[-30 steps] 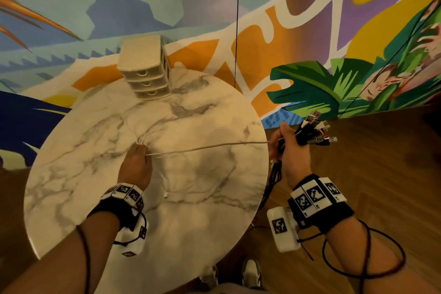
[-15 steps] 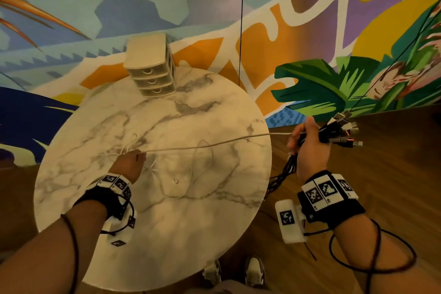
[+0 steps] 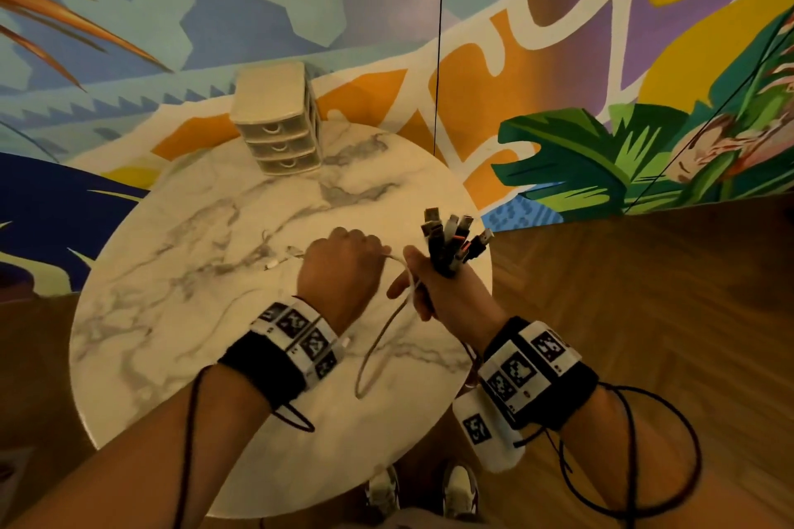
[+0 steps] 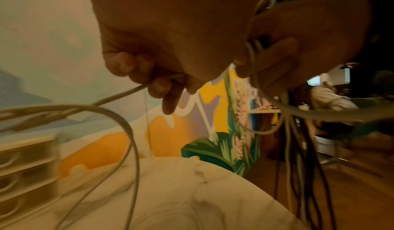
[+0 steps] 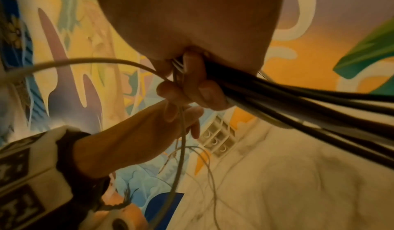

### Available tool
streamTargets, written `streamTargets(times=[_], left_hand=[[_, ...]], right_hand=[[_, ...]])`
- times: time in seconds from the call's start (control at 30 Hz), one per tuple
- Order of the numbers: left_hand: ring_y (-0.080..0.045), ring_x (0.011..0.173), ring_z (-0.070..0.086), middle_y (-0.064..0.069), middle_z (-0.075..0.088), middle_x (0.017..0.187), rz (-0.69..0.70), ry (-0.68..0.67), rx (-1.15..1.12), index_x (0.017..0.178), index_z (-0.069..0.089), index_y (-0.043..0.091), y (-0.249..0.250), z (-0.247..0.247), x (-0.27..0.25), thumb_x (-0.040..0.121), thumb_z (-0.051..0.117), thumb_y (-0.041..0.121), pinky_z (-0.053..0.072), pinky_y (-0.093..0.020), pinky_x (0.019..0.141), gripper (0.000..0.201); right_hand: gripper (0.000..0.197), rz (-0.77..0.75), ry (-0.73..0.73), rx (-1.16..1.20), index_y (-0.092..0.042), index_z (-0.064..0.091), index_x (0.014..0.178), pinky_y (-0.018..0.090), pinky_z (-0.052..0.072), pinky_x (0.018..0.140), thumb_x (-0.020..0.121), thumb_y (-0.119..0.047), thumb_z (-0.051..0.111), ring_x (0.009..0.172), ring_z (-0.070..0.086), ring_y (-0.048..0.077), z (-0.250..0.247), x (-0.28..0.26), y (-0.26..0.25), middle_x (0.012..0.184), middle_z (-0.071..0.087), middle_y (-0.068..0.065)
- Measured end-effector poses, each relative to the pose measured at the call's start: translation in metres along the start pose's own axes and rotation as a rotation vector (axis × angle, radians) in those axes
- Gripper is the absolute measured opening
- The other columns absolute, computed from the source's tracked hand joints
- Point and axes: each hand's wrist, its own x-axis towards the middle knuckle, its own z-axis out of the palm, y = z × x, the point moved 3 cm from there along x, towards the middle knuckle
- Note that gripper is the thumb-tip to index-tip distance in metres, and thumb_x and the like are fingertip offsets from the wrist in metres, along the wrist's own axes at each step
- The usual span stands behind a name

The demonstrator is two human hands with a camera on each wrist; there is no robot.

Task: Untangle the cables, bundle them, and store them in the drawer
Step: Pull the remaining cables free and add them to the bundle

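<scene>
I look down on a round marble table (image 3: 180,356) in front of a painted mural wall. My right hand (image 3: 447,296) sits above the table's right edge, fingers curled tight around a bunch of dark cables (image 3: 449,245) whose plugs fan upward; their long tails hang off the edge toward the wooden floor. My left hand (image 3: 343,266) is just beside it, to the left, fingers closed around a white cable (image 3: 378,352) that runs across into the right fist and droops in a loop onto the marble near me. More white cable lies slack on the table left of that hand. A small three-drawer chest (image 3: 279,129) stands at the far edge, all drawers closed. I judge the bundling only part done. The risk is the loose loop and dangling tails: if I gather too fast they could snag or re-knot, and the heavy hanging ends could drag cables out of my right fist.
</scene>
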Motion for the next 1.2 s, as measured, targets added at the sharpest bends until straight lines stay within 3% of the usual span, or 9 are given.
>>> streamTargets(times=[0.17, 0.33, 0.5, 0.63, 0.7, 0.8, 0.9, 1.0, 1.2], left_hand=[[-0.022, 0.098, 0.052, -0.004, 0.055, 0.107, 0.122, -0.043, 0.112, 0.108, 0.055, 0.015, 0.028, 0.014, -0.003, 0.097, 0.041, 0.028, 0.038, -0.031, 0.066, 0.022], [-0.028, 0.091, 0.056, -0.008, 0.053, 0.098, 0.032, -0.105, -0.416, 0.096, 0.058, 0.011, -0.015, 0.059, 0.007, 0.098, 0.040, 0.023, 0.041, -0.035, 0.071, 0.021], [-0.031, 0.081, 0.056, -0.015, 0.060, 0.090, -0.177, 0.333, -0.655, 0.089, 0.058, 0.006, -0.077, 0.054, 0.009, 0.097, 0.045, 0.015, 0.042, -0.037, 0.070, 0.017], [-0.027, 0.095, 0.058, -0.007, 0.062, 0.107, -0.128, -0.345, -0.357, 0.101, 0.057, 0.017, -0.066, 0.093, -0.006, 0.097, 0.040, 0.033, 0.047, -0.036, 0.080, 0.024], [-0.023, 0.098, 0.057, -0.003, 0.060, 0.111, -0.128, -0.273, -0.423, 0.116, 0.054, 0.021, -0.053, 0.080, -0.008, 0.094, 0.047, 0.032, 0.045, -0.032, 0.082, 0.025], [-0.012, 0.083, 0.050, 0.008, 0.050, 0.095, 0.101, 0.009, -0.606, 0.137, 0.040, 0.029, -0.005, 0.029, 0.004, 0.090, 0.057, 0.036, 0.038, -0.025, 0.075, 0.050], [-0.016, 0.087, 0.054, 0.007, 0.055, 0.097, 0.398, -0.155, -0.406, 0.127, 0.047, 0.031, 0.055, 0.008, 0.015, 0.094, 0.047, 0.044, 0.040, -0.027, 0.070, 0.036], [-0.025, 0.092, 0.057, -0.003, 0.062, 0.098, 0.469, -0.178, -0.287, 0.103, 0.054, 0.021, 0.083, 0.007, 0.021, 0.098, 0.034, 0.043, 0.048, -0.037, 0.073, 0.030], [-0.026, 0.092, 0.061, -0.005, 0.064, 0.102, 0.844, -0.290, -0.088, 0.106, 0.057, 0.020, 0.133, 0.042, -0.022, 0.099, 0.036, 0.035, 0.048, -0.036, 0.075, 0.027]], right_hand=[[0.047, 0.158, -0.078, -0.075, 0.000, 0.059, 0.069, 0.016, 0.031, 0.042, 0.100, -0.031, 0.041, 0.034, 0.035, 0.005, -0.002, -0.002, 0.011, 0.038, 0.045, -0.006], [0.048, 0.146, 0.037, -0.096, -0.012, 0.048, 0.051, 0.024, 0.029, 0.050, 0.098, -0.022, 0.044, 0.035, 0.033, 0.006, -0.024, -0.008, 0.019, 0.040, 0.038, -0.005], [0.047, 0.070, 0.112, -0.127, -0.013, 0.037, 0.052, 0.029, 0.024, 0.051, 0.097, -0.020, 0.044, 0.039, 0.027, 0.010, -0.041, -0.014, 0.022, 0.043, 0.033, -0.004], [0.048, 0.036, 0.114, -0.179, -0.014, 0.035, 0.051, 0.033, 0.025, 0.056, 0.097, -0.020, 0.044, 0.042, 0.027, 0.012, -0.052, -0.015, 0.023, 0.046, 0.033, -0.002], [0.048, 0.051, 0.089, -0.226, -0.014, 0.035, 0.051, 0.033, 0.025, 0.056, 0.097, -0.021, 0.044, 0.043, 0.027, 0.013, -0.056, -0.017, 0.023, 0.046, 0.034, -0.001], [0.050, 0.072, 0.047, -0.300, -0.017, 0.036, 0.049, 0.029, 0.026, 0.052, 0.098, -0.025, 0.044, 0.040, 0.028, 0.011, -0.060, -0.020, 0.025, 0.044, 0.035, -0.004], [0.049, 0.076, 0.067, -0.315, -0.016, 0.041, 0.049, 0.030, 0.030, 0.054, 0.097, -0.026, 0.046, 0.043, 0.034, 0.013, -0.068, -0.025, 0.029, 0.047, 0.041, -0.001], [0.047, 0.097, 0.219, -0.253, -0.015, 0.053, 0.051, 0.033, 0.039, 0.061, 0.095, -0.030, 0.049, 0.050, 0.048, 0.015, -0.093, -0.040, 0.033, 0.056, 0.054, 0.004], [0.046, 0.131, 0.632, -0.098, -0.013, 0.052, 0.055, 0.028, 0.034, 0.053, 0.097, -0.031, 0.046, 0.039, 0.041, 0.007, -0.172, -0.085, 0.053, 0.040, 0.044, -0.007]])
